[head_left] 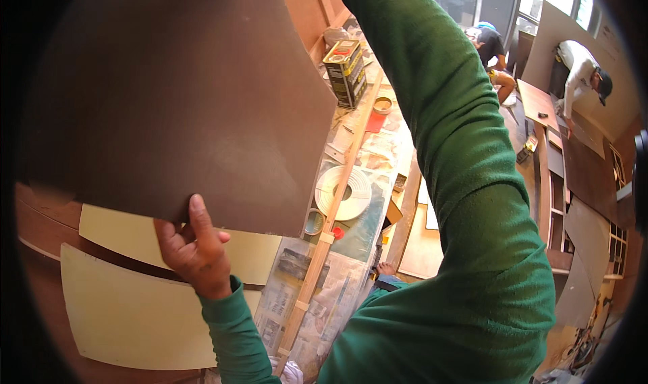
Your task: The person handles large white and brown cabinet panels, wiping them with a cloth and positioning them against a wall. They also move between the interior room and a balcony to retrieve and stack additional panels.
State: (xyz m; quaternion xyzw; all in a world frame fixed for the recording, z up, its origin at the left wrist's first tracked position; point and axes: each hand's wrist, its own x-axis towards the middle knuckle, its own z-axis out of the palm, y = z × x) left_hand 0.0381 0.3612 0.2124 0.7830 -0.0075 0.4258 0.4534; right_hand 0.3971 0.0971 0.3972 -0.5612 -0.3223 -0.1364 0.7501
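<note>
A large dark brown sheet (202, 114) fills the upper left, its lower edge just above two cream panels. At that edge my left hand (196, 252) grips it, thumb on the near face and the other fingers partly hidden at or behind the edge. My right arm (466, 127), in a green sleeve, reaches up past the top of the picture, so its hand is out of sight. Behind the cream panels (142, 310) are reddish-brown boards. Right of the sheet, a long wooden strip (337, 215) lies over a cluttered bench.
The bench holds a rectangular metal can (345, 73), a white coil of edging tape (358, 198), a round tin (314, 222) and a small open tin (383, 105). At the right, a person in white (577, 66) bends over panels; another person (491, 46) crouches behind.
</note>
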